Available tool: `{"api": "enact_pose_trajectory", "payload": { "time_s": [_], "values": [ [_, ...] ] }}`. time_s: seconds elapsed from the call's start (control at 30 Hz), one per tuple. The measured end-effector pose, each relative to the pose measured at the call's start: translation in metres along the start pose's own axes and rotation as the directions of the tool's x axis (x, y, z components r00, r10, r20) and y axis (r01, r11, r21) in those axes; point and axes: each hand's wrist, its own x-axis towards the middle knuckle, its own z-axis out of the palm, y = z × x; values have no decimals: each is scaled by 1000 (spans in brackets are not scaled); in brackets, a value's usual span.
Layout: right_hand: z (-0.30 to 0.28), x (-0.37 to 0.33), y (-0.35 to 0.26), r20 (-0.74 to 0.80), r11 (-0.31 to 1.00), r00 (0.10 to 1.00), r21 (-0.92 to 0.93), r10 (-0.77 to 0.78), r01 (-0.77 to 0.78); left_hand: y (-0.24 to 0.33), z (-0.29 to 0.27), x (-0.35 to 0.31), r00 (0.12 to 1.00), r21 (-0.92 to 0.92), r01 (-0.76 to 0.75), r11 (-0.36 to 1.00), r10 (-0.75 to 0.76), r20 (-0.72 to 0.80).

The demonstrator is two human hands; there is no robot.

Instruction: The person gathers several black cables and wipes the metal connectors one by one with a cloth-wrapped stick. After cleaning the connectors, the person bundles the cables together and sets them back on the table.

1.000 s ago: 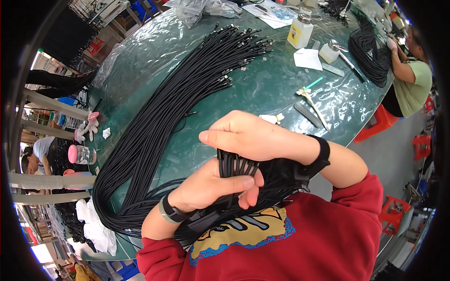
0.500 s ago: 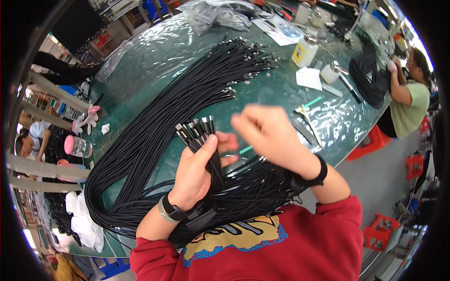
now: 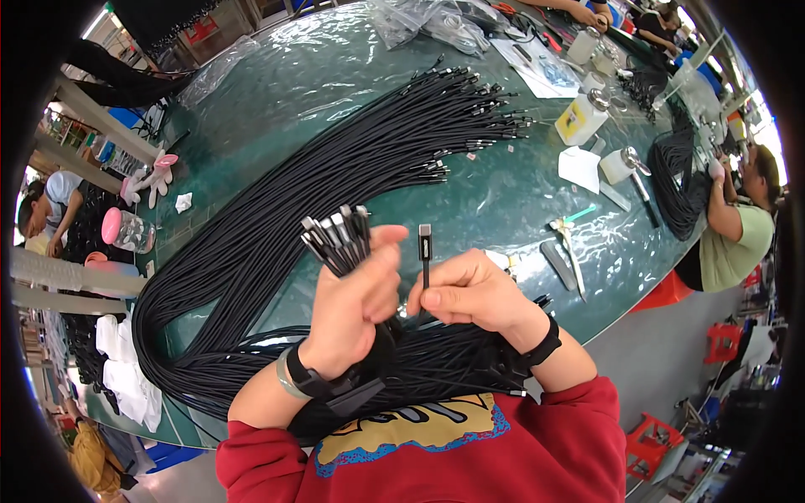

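Note:
My left hand (image 3: pixel 354 306) is closed around a bunch of black cables (image 3: pixel 337 239), their metal plug ends sticking up past the fingers. Beside it, my right hand (image 3: pixel 478 293) pinches a single USB cable (image 3: pixel 425 247) just below its plug, which stands upright with the metal tip on top. A thick pile of black cables (image 3: pixel 251 214) curves across the table, its plug ends fanned out at the far side. More cables lie under my wrists, close to my body, partly covered by my arms.
The green table (image 3: pixel 503 197) bears a yellow-labelled bottle (image 3: pixel 582 117), a second bottle (image 3: pixel 620 165), white paper (image 3: pixel 579 169) and calipers-like tool (image 3: pixel 572 251) at right. A pink-lidded jar (image 3: pixel 127 230) stands at left. Another person (image 3: pixel 742 226) sits at far right by more cables.
My right hand has come down from its raised, blurred position and now holds one cable upright. The left hand has turned slightly, its fingers closer around the bunch. The whole view has shifted a little.

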Motion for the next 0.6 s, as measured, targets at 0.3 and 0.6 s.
{"api": "enact_pose_trajectory", "payload": {
  "time_s": [0.3,0.6],
  "values": [
    [-11,-2,10,75,1000,997,-24,9,-7,-13,17,0,982,381,101,919,-31,-186],
    [-14,0,19,66,997,997,-61,-49,53,-16,12,3,978,373,62,926,18,-207]
  ]
}}
